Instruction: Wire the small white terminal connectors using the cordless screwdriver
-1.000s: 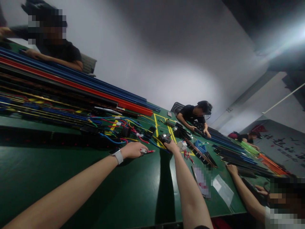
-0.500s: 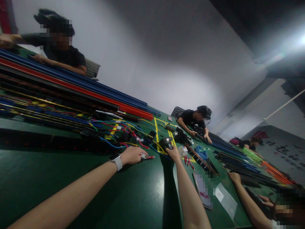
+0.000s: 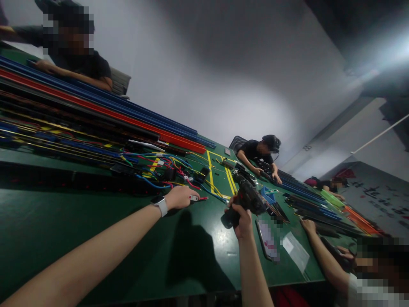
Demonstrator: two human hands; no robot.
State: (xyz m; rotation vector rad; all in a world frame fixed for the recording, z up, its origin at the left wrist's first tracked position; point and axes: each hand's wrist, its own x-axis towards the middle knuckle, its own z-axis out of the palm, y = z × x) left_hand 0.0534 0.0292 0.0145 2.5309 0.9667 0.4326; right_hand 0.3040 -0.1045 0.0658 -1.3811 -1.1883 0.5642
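My right hand (image 3: pixel 243 221) is wrapped round the grip of a black cordless drill (image 3: pixel 251 196), raised above the table and tilted. My left hand (image 3: pixel 178 198), with a watch (image 3: pixel 159 205) on the wrist, is closed on a small white electrical part (image 3: pixel 193 198); a short red lead (image 3: pixel 203 198) sticks out of it to the right. Its exact kind is too small to tell. Just beyond my left hand lies a tangle of blue, red and yellow wires (image 3: pixel 172 164) with black blocks among them.
Long blue and orange rails (image 3: pixel 182 140) lie along the table's (image 3: pixel 128 238) far side at left. To the right are a blue bin (image 3: pixel 267 196), a phone-like slab (image 3: pixel 267 241) and a clear plastic bag (image 3: pixel 295 251). Several co-workers sit round the table; one person's arm (image 3: pixel 322 251) reaches in at right.
My right hand has lifted the drill off the far tabletop area and brought it up and nearer. The left hand stays almost in place with the small white part. The view has shifted slightly.
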